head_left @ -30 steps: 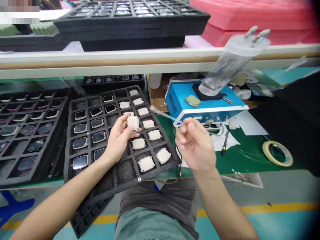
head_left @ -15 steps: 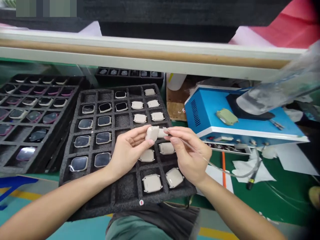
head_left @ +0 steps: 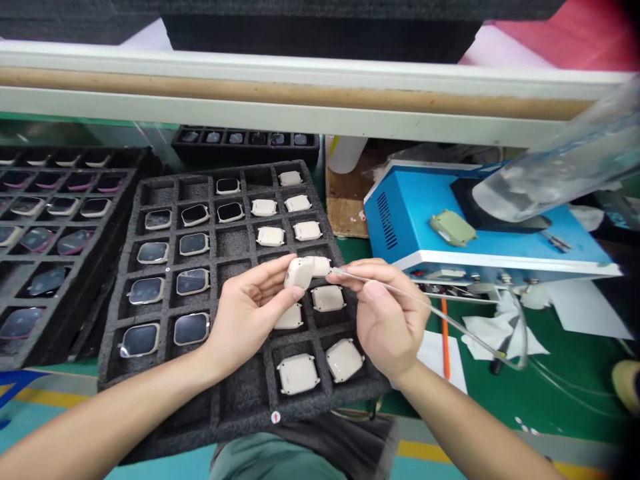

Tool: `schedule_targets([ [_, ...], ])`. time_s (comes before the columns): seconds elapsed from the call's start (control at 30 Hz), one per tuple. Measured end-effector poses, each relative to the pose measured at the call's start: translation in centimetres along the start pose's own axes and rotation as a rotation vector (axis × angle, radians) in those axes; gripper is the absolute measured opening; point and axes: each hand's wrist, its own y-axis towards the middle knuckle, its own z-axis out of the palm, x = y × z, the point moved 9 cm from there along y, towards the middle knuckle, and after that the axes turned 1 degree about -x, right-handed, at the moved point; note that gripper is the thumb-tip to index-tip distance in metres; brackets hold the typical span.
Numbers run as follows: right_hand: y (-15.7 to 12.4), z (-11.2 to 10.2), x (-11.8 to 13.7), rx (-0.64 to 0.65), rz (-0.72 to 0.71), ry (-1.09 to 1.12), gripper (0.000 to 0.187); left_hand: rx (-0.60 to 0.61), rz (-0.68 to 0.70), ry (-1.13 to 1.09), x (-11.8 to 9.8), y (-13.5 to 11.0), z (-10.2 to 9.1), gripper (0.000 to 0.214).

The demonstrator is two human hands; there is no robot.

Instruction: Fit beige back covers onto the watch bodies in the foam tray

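My left hand (head_left: 245, 313) is closed around a small beige watch case (head_left: 299, 273), held above a black foam tray (head_left: 165, 390). My right hand (head_left: 385, 320) pinches a thin clear tube tool (head_left: 440, 313) whose tip touches the side of that case. The tube curves off to the right toward the blue machine (head_left: 425, 233). Beneath my hands the tray's cells hold several beige cases on the right and several glass-faced ones on the left.
A second black tray (head_left: 50, 220) of glass-faced pieces lies at the left. The blue machine carries a clear cylinder (head_left: 560, 173) and a green case (head_left: 453, 228). White tissue (head_left: 493, 333) lies on the green mat. A shelf bar (head_left: 300, 100) runs overhead.
My right hand came in from the right with the tube and its tip now touches the case. My left hand turned the case on edge. The view tilted down and nearer.
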Motion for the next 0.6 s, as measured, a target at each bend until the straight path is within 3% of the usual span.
schedule_targets([
  [0.2, 0.1, -0.1, 0.6, -0.026, -0.097, 0.032, 0.016, 0.027, 0.006, 0.025, -0.2, -0.2, 0.4, 0.043],
  [0.6, 0.2, 0.9, 0.7, 0.052, 0.001, -0.097, 0.017, 0.036, 0.057, 0.053, -0.5, -0.2, 0.6, 0.043],
])
